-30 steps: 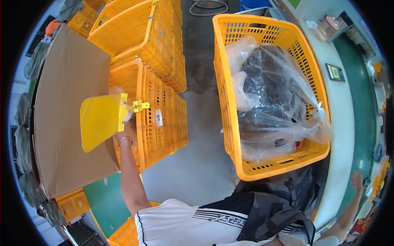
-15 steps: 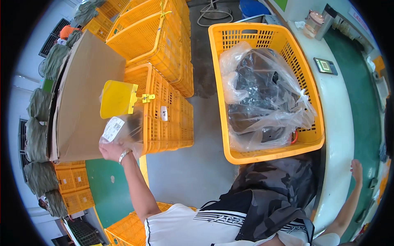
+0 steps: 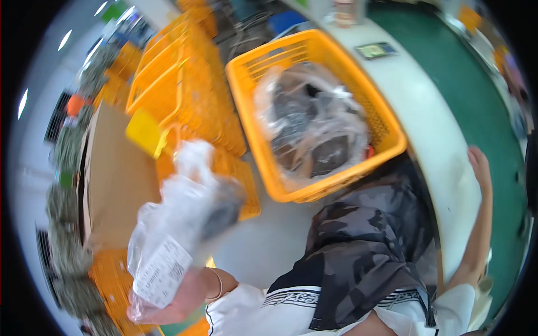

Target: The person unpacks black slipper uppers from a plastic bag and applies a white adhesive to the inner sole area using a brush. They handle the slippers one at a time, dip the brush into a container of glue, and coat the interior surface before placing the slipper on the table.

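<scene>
My left hand [image 3: 188, 294], with a bracelet at the wrist, is closed on a clear plastic bag [image 3: 176, 210] at the lower left. The bag carries a white printed label, and something dark shows blurred inside its right side. My right hand [image 3: 478, 167] is stretched out past the white counter at the right, its fingers extended and holding nothing. Between the stacked crates and the counter stands a yellow crate [image 3: 259, 143], apart from both hands. Inside it lie clear plastic bags [image 3: 314, 126] with dark contents.
Yellow crates [image 3: 196, 98] stand stacked at the left, with a yellow plate [image 3: 143, 133] clipped on. Beside them rises a large cardboard box [image 3: 120, 185]. A small flat device [image 3: 376, 51] rests on the white counter [image 3: 420, 106]. Green-grey bundles line the far left.
My left hand has drawn the plastic bag away from the crate stack, down and toward me. The view has turned, shifting the large crate leftward in the picture. My right hand stays extended.
</scene>
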{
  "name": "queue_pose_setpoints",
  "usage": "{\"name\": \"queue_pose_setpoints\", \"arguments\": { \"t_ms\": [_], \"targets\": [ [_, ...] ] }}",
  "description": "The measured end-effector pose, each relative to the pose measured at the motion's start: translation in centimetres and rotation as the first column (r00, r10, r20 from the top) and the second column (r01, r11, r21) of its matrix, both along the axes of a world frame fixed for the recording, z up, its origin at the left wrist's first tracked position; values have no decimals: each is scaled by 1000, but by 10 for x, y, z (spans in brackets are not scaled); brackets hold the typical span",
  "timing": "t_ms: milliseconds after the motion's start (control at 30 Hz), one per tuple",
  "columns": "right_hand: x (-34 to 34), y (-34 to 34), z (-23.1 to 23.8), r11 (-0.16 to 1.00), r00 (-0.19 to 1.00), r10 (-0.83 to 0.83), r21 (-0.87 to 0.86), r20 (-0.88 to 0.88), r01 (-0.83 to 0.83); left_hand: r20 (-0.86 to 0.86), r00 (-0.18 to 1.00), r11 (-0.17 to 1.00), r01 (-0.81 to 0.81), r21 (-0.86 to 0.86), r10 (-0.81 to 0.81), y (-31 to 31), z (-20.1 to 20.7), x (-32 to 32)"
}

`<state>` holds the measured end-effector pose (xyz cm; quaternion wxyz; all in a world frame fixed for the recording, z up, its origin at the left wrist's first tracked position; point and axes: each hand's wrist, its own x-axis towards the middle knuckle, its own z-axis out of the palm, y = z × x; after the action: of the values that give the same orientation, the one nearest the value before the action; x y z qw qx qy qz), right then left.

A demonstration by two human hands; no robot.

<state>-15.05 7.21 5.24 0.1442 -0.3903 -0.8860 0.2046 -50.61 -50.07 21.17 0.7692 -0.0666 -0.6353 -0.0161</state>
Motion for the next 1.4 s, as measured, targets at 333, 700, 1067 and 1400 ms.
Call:
{"name": "queue_pose_setpoints", "arguments": {
  "t_ms": [333,700,1067,1400],
  "targets": [
    [-98,-232,-6,513,704,43,-589,-709,-624,213,-953,-840,293,457,-216,224,69,22],
    [-1,-197,47,761,280,-350,-446,-894,-471,404,-913,-942,93,324,49,445,156,148],
    [72,-191,65,805,277,-285,-72,-917,588,77,-987,-947,159,279,-143,487,110,133],
    [54,-202,32,917,726,-321,-8,-608,398,826,-501,-349,846,403,-259,479,-47,88]
  ]
}}
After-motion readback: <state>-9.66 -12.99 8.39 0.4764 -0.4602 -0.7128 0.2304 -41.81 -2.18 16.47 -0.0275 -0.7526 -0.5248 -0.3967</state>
